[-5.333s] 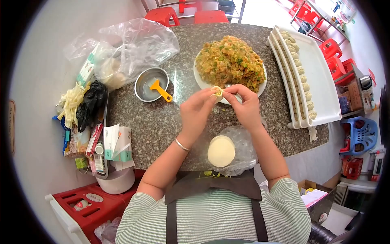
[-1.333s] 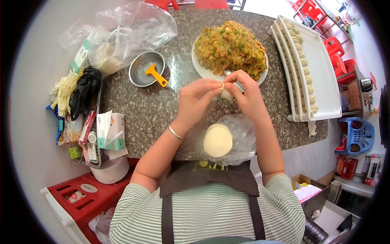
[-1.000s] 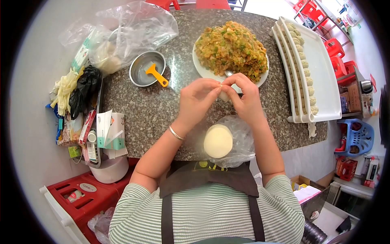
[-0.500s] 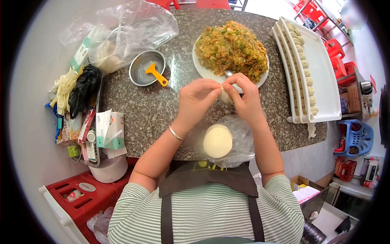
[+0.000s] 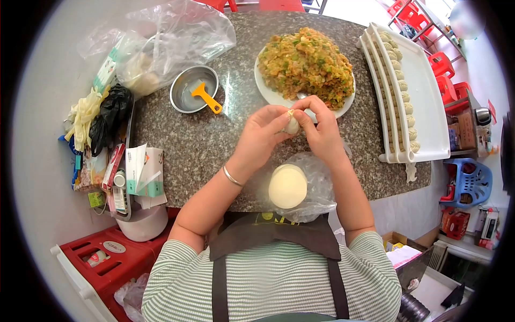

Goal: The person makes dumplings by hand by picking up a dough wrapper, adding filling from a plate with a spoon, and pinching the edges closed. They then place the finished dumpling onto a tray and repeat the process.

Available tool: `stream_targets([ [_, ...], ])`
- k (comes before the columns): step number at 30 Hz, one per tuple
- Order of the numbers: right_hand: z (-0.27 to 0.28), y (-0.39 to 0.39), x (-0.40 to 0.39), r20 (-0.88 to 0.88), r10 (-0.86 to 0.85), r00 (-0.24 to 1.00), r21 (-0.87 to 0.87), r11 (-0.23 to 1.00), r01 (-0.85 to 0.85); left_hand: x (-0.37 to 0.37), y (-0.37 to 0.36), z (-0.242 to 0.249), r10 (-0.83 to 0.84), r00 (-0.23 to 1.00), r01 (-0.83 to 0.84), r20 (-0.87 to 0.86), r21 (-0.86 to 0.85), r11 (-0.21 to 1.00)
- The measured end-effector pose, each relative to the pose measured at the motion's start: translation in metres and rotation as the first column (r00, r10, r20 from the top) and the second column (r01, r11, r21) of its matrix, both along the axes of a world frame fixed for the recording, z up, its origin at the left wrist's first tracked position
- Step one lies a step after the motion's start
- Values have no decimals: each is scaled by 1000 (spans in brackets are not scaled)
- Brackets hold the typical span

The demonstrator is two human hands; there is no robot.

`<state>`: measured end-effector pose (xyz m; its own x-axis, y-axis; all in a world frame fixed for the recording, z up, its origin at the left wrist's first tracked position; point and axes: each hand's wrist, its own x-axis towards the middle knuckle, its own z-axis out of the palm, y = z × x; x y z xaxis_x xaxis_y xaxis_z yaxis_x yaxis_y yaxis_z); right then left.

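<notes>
Between my hands is a small dumpling (image 5: 292, 125) of pale dough, pinched at its top edge. My left hand (image 5: 265, 130) has thumb and fingertips closed on its left side. On the other side, the thumb and forefinger of my right hand (image 5: 322, 127) grip the dough. Just beyond stands a plate (image 5: 263, 89) heaped with chopped filling (image 5: 306, 64); a spoon (image 5: 302, 95) rests at its near edge, partly hidden. Nearer my apron, a stack of round dough wrappers (image 5: 288, 186) lies on a clear plastic bag (image 5: 319, 196).
Stacked white trays (image 5: 426, 107) with rows of dumplings (image 5: 406, 107) stand at the right. A metal bowl (image 5: 177, 88) with an orange-handled scraper (image 5: 206, 98) sits to the left. Beyond it are a plastic bag (image 5: 177, 37) and a tissue box (image 5: 146, 172) at the table's left edge.
Both hands have turned slightly around the dumpling, so more of its pale side shows. The left wrist has shifted a little. The bowl, plate and wrappers stay put.
</notes>
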<state>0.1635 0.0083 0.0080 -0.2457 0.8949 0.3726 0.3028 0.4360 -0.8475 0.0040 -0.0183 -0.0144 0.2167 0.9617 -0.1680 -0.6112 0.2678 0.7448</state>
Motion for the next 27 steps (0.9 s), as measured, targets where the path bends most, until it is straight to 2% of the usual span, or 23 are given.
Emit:
stream_targets([
  [3, -2, -1, -3, 4, -11, 1000, 25, 1000, 11, 0, 0, 0, 0, 1000, 0, -16, -15, 1000],
  [6, -3, -2, -5, 14, -30, 999, 75, 997, 29, 2, -1, -1, 36, 999, -37, 29, 48, 998],
  [8, -3, -2, -6, 35, -18, 999, 110, 994, 14, 2, -1, -3, 84, 996, -81, -35, 80, 993],
  [12, -5, -2, -6, 37, -66, 997, 154, 986, 60, 3, -2, -2, 96, 994, -88, -60, 123, 988],
  [15, -6, -2, -5, 58, -94, 994, 181, 980, 82, 2, -1, 1, 64, 996, -56, -59, 140, 989],
  [17, -8, -2, -1, 101, -106, 989, 203, 976, 84, 0, 0, 1, -44, 997, 54, -66, 155, 986],
  [19, -8, -1, 3, -86, -134, 987, -77, 989, 127, 1, -1, 4, -79, 996, 74, 43, 111, 991],
  [20, -3, 1, 6, -65, -118, 991, -69, 991, 113, 0, -1, 6, -119, 984, 111, 132, 62, 992],
  [21, 1, 4, 10, -131, -88, 987, -137, 988, 70, -1, 1, 7, -104, 983, 94, 150, 69, 993],
  [22, 4, 7, 13, -202, -65, 977, -205, 979, 22, -5, 3, 6, -176, 961, 169, 213, 50, 984],
  [23, 7, 10, 18, -189, 24, 982, -174, 983, -58, -8, 3, 6, -245, 930, 245, 273, 36, 969],
  [24, 7, 13, 22, -180, 38, 983, -177, 982, -70, -8, 4, 6, -231, 931, 230, 281, 36, 972],
  [26, 3, 18, 29, -243, 151, 958, -159, 968, -193, -7, 4, 4, -287, 913, 286, 292, 45, 957],
  [27, 3, 14, 29, -316, 152, 937, -202, 954, -223, -8, 0, 3, -282, 912, 282, 298, 44, 958],
])
